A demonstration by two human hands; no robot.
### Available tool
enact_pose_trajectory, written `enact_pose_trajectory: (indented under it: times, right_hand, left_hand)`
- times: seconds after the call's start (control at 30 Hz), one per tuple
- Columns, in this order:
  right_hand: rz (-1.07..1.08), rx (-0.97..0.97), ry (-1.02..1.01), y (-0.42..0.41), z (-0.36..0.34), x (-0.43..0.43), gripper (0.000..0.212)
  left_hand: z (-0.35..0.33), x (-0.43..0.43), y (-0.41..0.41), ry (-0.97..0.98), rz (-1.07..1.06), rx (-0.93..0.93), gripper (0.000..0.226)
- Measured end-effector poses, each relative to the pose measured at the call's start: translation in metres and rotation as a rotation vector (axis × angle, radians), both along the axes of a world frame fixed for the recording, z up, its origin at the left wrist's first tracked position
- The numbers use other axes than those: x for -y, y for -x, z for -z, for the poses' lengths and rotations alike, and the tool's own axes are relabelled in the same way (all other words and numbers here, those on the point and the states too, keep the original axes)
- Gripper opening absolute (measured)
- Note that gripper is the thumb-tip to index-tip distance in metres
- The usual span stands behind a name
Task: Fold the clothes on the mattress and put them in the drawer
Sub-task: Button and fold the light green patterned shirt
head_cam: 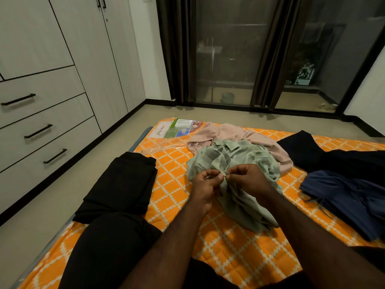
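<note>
Left hand (205, 183) and right hand (248, 179) both pinch the pale green shirt (239, 163) at its front edge; it lies crumpled mid-mattress (173, 184), long axis running away, collar at the far end; closed drawers (41, 130) far left.

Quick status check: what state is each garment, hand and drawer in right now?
Pale green patterned shirt: crumpled, pinched by both hands.
Left hand: pinching the shirt's edge.
Right hand: pinching the same edge.
Pink garment: crumpled, unfolded.
Black garment, left edge of orange mattress: folded.
Navy blue drawstring shorts: unfolded.
Dark garment, far right: spread out, unfolded.
Three grey wardrobe drawers: shut.
</note>
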State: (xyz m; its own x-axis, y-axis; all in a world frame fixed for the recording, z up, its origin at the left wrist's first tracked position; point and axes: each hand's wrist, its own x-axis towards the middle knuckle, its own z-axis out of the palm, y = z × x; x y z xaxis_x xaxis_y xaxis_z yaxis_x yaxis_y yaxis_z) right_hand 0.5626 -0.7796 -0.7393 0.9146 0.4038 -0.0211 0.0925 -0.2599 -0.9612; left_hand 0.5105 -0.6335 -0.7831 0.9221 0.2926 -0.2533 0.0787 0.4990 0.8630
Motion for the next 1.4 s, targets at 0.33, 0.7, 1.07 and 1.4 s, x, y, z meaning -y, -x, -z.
enact_pose_trajectory:
  times: [0.33, 0.7, 1.07, 1.4]
  right_hand:
    - [-0.031, -0.019, -0.006, 0.002, -0.003, 0.004, 0.007]
    - [0.073, 0.387, 0.208, 0.006, 0.009, -0.011, 0.014]
    - [0.082, -0.239, -0.286, 0.013, -0.014, -0.013, 0.019]
    - [-0.043, -0.223, -0.174, -0.001, -0.006, -0.003, 0.029]
  left_hand:
    - [0.002, -0.002, 0.003, 0.123, 0.158, -0.017, 0.019]
    - [0.002, 0.010, -0.002, -0.107, 0.013, -0.026, 0.016]
    - [0.007, 0.003, -0.001, -0.063, 0.144, 0.084, 0.011]
    - [0.003, 0.000, 0.007, -0.003, 0.137, 0.077, 0.025]
